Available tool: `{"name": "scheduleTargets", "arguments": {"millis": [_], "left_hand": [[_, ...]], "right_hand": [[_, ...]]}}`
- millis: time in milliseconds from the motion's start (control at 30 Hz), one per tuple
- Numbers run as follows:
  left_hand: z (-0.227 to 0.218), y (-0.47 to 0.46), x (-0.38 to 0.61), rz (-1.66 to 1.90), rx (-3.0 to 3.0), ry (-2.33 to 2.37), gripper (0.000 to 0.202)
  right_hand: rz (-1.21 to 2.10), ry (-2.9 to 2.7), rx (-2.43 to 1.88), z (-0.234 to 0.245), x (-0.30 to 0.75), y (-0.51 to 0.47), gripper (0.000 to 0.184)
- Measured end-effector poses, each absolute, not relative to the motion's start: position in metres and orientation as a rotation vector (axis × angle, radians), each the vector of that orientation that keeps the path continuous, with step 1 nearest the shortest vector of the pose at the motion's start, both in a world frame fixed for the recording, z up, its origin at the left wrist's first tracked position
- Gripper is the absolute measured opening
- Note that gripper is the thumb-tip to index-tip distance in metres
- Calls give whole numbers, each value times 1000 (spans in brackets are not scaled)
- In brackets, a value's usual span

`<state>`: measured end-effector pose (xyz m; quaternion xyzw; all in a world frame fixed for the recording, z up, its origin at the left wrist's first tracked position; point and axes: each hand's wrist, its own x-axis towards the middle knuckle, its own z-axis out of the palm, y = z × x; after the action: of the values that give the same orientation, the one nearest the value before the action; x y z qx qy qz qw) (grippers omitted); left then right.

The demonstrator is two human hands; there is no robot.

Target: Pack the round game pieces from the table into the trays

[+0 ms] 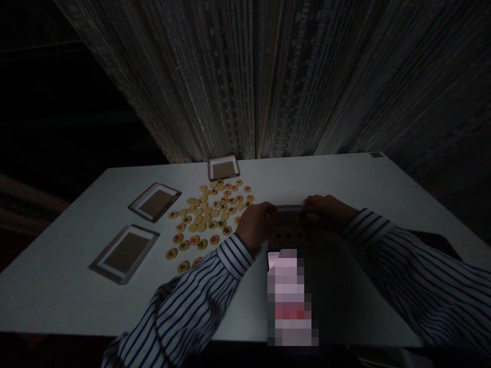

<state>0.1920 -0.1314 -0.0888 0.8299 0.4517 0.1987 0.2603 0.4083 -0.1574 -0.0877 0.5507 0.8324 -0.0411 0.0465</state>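
Between my hands lies a shallow box with rows of round xiangqi pieces in its near part. My left hand is at the box's left edge, fingers curled inward over its corner. At the right edge, my right hand has its fingers bent together above the box. Both sets of fingertips are in deep shadow, so what they hold is hidden. Left of my left hand, many loose wooden xiangqi pieces are spread out, some with red or black characters up, others blank side up.
Three open trays, one at the back, one at left and one nearer, surround the loose pieces on the white table. A phone with a blurred lit screen is before the box. A striped curtain hangs behind.
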Motion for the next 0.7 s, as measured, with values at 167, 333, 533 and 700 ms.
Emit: {"name": "scheduleTargets", "arguments": {"millis": [167,333,533,700], "left_hand": [[-85,-131,186,501,2250,1263,23],[-83,-132,182,502,2257,1257,23],[-80,-133,179,503,2249,1261,23],[-78,-134,176,498,2258,1283,22]], "right_hand": [[-75,2557,1672,-89,408,-158,21],[-41,2542,1664,-88,406,-158,21],[-21,2530,1639,-87,405,-158,21],[-10,2511,1640,-88,404,-159,20]]}}
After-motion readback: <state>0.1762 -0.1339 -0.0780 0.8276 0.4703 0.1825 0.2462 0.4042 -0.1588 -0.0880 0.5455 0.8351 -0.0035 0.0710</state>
